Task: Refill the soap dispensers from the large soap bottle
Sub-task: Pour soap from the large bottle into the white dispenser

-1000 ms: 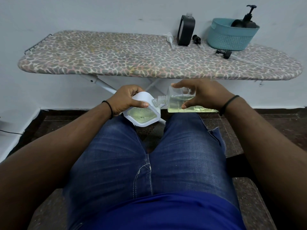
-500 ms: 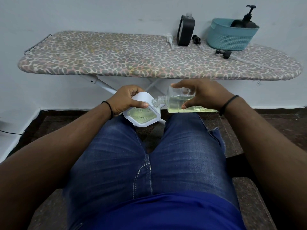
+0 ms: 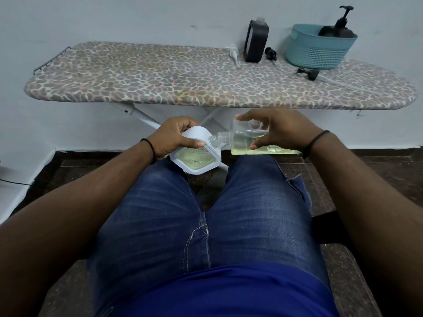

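Nothing moved; patterned ironing board [image 3: 160,81], white wall [image 3: 137,19].

An ironing board [image 3: 160,81] with a leopard-print cover is standing against a pale blue wall [image 3: 137,17], its white legs [image 3: 142,116] resting on dark speckled floor tiles [image 3: 389,170].

Illumination even, soft, moderately bright; source not visible. Ironing board [image 3: 206,88] casts only a faint, diffuse shadow on the wall below its front edge. No hard glare; weak highlights on the clear bottle [image 3: 249,143] below the board. Wide-angle distortion: board edge bows, forearms swell toward the lower corners. Focus sharp at the board; nearest forearms slightly soft. Floor beneath the board dark, low detail.
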